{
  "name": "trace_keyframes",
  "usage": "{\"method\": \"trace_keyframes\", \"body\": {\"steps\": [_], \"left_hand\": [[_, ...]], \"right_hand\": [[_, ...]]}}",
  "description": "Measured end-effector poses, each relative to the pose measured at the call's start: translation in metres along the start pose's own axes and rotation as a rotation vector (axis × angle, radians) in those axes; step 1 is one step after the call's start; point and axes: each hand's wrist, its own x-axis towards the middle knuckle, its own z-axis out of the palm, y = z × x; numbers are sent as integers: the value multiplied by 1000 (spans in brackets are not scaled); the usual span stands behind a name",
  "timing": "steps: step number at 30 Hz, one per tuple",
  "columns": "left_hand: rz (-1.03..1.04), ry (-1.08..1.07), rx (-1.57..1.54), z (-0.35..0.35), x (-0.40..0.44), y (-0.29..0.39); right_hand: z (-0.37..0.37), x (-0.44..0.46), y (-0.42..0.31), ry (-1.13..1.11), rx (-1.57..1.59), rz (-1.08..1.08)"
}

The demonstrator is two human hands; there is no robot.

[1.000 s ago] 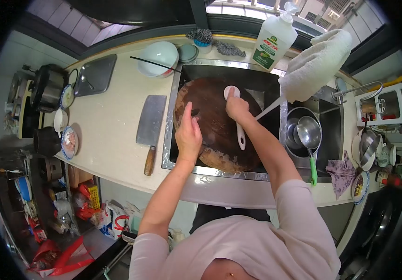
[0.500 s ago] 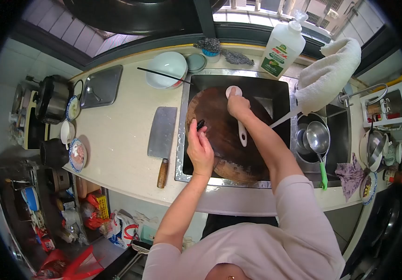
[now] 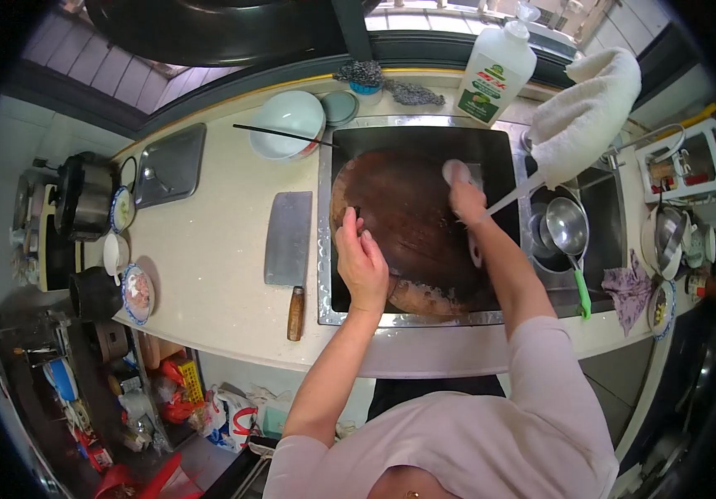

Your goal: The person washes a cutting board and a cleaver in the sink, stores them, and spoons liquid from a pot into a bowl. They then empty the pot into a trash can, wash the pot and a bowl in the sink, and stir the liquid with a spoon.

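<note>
Board (image 3: 412, 220), rd & dk brown w/ paler edge, in sink (image 3: 324, 249).

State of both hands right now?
Left hand: fingers extended over board; grip on small dark thing can't be told.
Right hand: closed, holding white brush.
</note>
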Motion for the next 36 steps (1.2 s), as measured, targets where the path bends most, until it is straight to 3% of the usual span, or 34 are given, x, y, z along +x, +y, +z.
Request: {"method": "trace_keyframes", "body": {"steps": [1, 2, 3, 4, 8, 11, 13, 15, 17, 20, 21, 23, 25, 29, 32, 34, 36], "left_hand": [[2, 1, 6, 1, 0, 0], [3, 2, 12, 1, -1, -2], [8, 5, 18, 1, -1, -3], [-9, 16, 22, 1, -1, -2], [3, 54, 13, 2, 1, 4], [-12, 58, 7, 6, -1, 1], [15, 47, 56, 5, 0, 1], [26, 39, 104, 3, -4, 4], [44, 34, 137, 4, -2, 9], [43, 58, 122, 9, -3, 8], [34, 48, 126, 8, -4, 9], [42, 41, 144, 9, -5, 7], [33, 54, 134, 11, -5, 8], [-47, 9, 149, 10, 0, 10], [40, -3, 216, 11, -1, 12], [157, 12, 328, 12, 3, 11], [-74, -89, 265, 14, 10, 26]], "right_hand": [[5, -3, 33, 76, -47, 12], [8, -4, 66, -38, -95, 150], [-12, -37, 71, -138, -315, -37], [-5, -49, 80, -152, -363, -19], [-26, -142, -5, -108, -254, -231], [-30, -164, -57, -170, -193, -459], [-20, -137, -52, -39, -202, -471], [-10, -87, -30, -40, -173, -252], [-19, -74, 1, 49, 179, 69], [-28, -113, 14, -117, -181, -292], [-12, -123, 6, -138, -94, -267], [-8, -141, -20, -130, -51, -454], [-9, -122, -43, 36, -27, -643], [6, -80, -67, 163, 41, -531], [-3, -113, -22, 78, 30, -595], [-28, -136, 21, -145, 24, -477], [-53, -155, 51, -168, -37, -493]]}}
